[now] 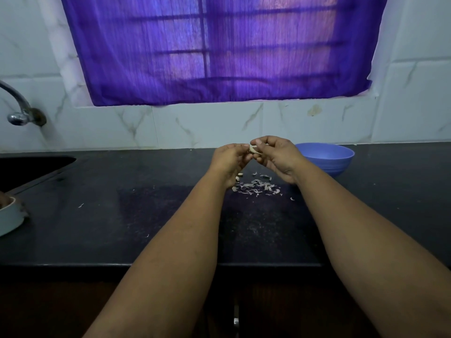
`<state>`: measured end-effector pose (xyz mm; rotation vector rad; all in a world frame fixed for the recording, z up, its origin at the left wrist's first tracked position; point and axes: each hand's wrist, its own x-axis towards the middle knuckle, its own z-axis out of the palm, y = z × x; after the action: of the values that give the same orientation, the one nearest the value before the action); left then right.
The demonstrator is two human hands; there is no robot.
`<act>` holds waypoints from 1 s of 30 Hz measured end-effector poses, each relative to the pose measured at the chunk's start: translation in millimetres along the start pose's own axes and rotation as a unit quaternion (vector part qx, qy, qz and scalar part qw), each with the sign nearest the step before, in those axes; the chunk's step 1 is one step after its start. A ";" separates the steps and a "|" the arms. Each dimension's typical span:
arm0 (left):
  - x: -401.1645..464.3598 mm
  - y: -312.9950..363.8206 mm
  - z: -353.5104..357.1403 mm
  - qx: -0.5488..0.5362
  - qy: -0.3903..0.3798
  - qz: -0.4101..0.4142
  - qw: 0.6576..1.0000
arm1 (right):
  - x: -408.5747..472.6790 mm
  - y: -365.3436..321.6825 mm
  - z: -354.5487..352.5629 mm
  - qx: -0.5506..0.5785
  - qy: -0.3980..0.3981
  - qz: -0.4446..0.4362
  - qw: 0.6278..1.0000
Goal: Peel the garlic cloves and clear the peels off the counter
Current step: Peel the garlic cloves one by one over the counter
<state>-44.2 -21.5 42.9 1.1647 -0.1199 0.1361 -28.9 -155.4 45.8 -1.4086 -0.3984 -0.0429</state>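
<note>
A pale garlic clove (252,149) is held above the black counter (122,215), pinched between both hands. My left hand (229,159) grips its left side with curled fingers. My right hand (275,154) pinches its right side with thumb and fingertips. Below the hands lies a scatter of thin whitish garlic peels (256,187). One or two small pale cloves (239,175) lie partly hidden behind my left wrist. A blue bowl (325,157) stands just right of my right hand; what it contains is hidden.
A sink (29,169) is set into the counter at the far left, with a chrome tap (17,106) on the tiled wall above it. A pale round container (9,218) sits at the left edge. Stray peel bits (81,205) lie on the counter.
</note>
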 end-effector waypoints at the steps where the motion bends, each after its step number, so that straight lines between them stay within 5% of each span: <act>1: 0.4 -0.6 0.6 0.001 0.010 0.003 1.000 | 0.1 0.9 0.1 -0.023 0.002 -0.010 1.000; 4: 0.5 -0.5 2.0 -0.021 0.011 0.001 1.000 | 0.4 2.8 -0.7 -0.065 0.006 -0.033 0.997; 12: -1.7 8.8 -1.1 -0.135 -0.036 -0.063 0.988 | -0.7 -2.0 0.0 0.089 -0.028 -0.016 0.996; 30: 1.0 1.4 2.8 -0.106 -0.018 -0.037 0.993 | -1.3 -0.8 3.5 0.096 -0.016 -0.019 0.995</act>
<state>-43.5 -23.5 45.4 0.9576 -0.1189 0.0350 -31.2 -152.4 46.6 -1.2137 -0.4439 -0.0139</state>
